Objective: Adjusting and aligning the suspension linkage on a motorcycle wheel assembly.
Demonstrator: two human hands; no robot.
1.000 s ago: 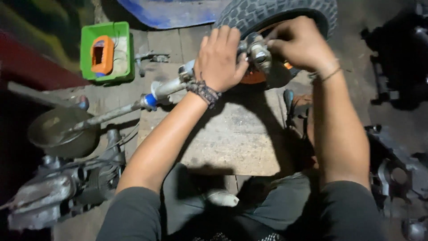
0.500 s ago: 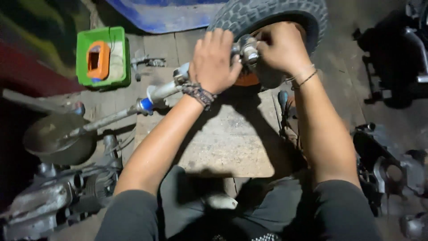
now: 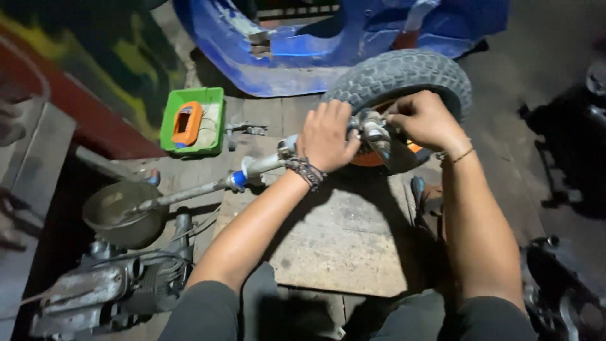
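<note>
We see the left hand (image 3: 327,136) wrapped over a metal shaft assembly (image 3: 265,165) lying above a wooden board (image 3: 341,246), while the right hand (image 3: 424,119) pinches its metal end fitting (image 3: 372,129) (just in front of a small knobby tyre (image 3: 404,76)). A green tray (image 3: 211,120) sits to the left.

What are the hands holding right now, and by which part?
The left hand grips the metal shaft assembly near its end by the tyre. The right hand pinches the small metal fitting at that end.
</note>
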